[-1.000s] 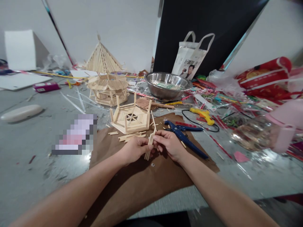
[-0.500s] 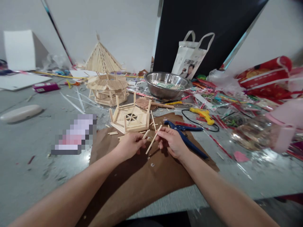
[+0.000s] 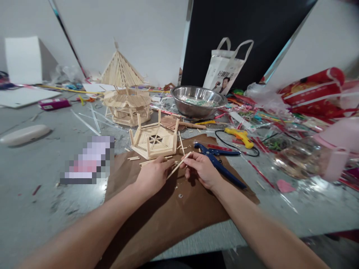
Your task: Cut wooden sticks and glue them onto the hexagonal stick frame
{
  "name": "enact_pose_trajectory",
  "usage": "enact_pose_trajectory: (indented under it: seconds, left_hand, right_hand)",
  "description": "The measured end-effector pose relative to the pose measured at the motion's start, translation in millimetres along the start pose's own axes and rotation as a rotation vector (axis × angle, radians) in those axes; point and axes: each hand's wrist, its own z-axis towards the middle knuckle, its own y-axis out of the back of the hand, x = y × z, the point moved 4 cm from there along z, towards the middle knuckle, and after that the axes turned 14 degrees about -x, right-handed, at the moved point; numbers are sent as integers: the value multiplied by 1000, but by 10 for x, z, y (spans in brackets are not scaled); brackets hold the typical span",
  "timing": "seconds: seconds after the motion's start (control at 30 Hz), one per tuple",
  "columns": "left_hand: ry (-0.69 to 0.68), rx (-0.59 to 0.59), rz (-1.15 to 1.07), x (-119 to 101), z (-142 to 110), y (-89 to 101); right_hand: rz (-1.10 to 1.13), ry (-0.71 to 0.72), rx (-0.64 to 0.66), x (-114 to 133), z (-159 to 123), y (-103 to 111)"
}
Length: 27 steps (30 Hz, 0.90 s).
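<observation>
My right hand (image 3: 200,168) pinches a thin wooden stick (image 3: 177,167), which slants down toward my left hand. My left hand (image 3: 153,175) is low over the brown paper beside several short sticks. Its fingers are curled, and what they hold, if anything, is hidden. Just beyond my hands, a hexagonal stick frame (image 3: 154,144) has short upright posts at its corners and a spoked opening in its floor. Short stick pieces (image 3: 134,158) lie to its left on the paper.
Blue-handled pliers (image 3: 224,168) lie right of my right hand, near a yellow glue gun (image 3: 239,136). Behind are a stick pagoda model (image 3: 123,74) and a metal bowl (image 3: 196,108). A phone (image 3: 89,158) lies left; a pink-lidded bottle (image 3: 303,155) is right.
My left hand has turned and lowered toward the short sticks; the short piece in its fingers no longer shows. The stick in my right hand has tilted closer to level.
</observation>
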Motion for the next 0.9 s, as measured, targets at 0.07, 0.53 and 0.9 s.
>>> enact_pose_trajectory:
  seconds: [0.07, 0.53, 0.9]
  left_hand:
    - [-5, -51, 5, -1, 8, 17]
    - [-10, -60, -275, -93, -1, 13]
    - [22, -53, -272, -66, 3, -11]
  right_hand:
    - [-5, 9, 0, 3, 2, 0]
    - [-381, 255, 4, 164, -34, 35]
    - [-1793, 303, -200, 585, -169, 960]
